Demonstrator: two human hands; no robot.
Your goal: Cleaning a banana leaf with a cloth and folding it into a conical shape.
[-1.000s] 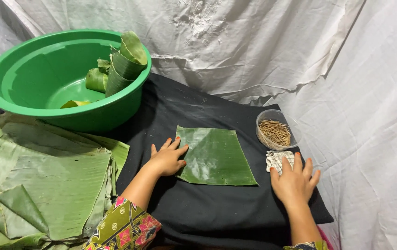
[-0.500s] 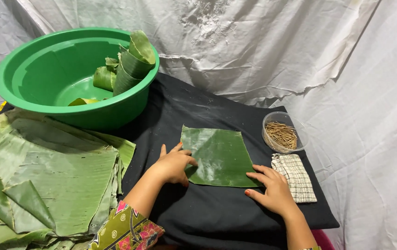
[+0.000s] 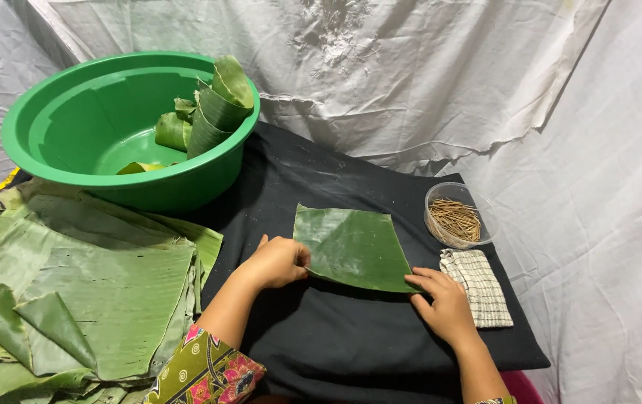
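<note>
A cut piece of banana leaf (image 3: 351, 243) lies flat on the black cloth (image 3: 336, 337) in front of me. My left hand (image 3: 280, 262) rests at the leaf's lower left corner, its fingers curled against the edge. At the lower right corner my right hand (image 3: 444, 303) touches the leaf's edge with its fingertips. Neither hand has the leaf lifted off the cloth.
A green basin (image 3: 123, 123) at the back left holds several rolled leaf cones (image 3: 216, 108). Large banana leaves (image 3: 74, 284) are piled at the left. A clear tub of small sticks (image 3: 457, 217) and a folded checked cloth (image 3: 478, 288) sit at the right. White sheeting surrounds it all.
My right hand left the checked cloth and came left to the leaf's lower right corner. My left hand shifted from the leaf's left side to its lower left corner.
</note>
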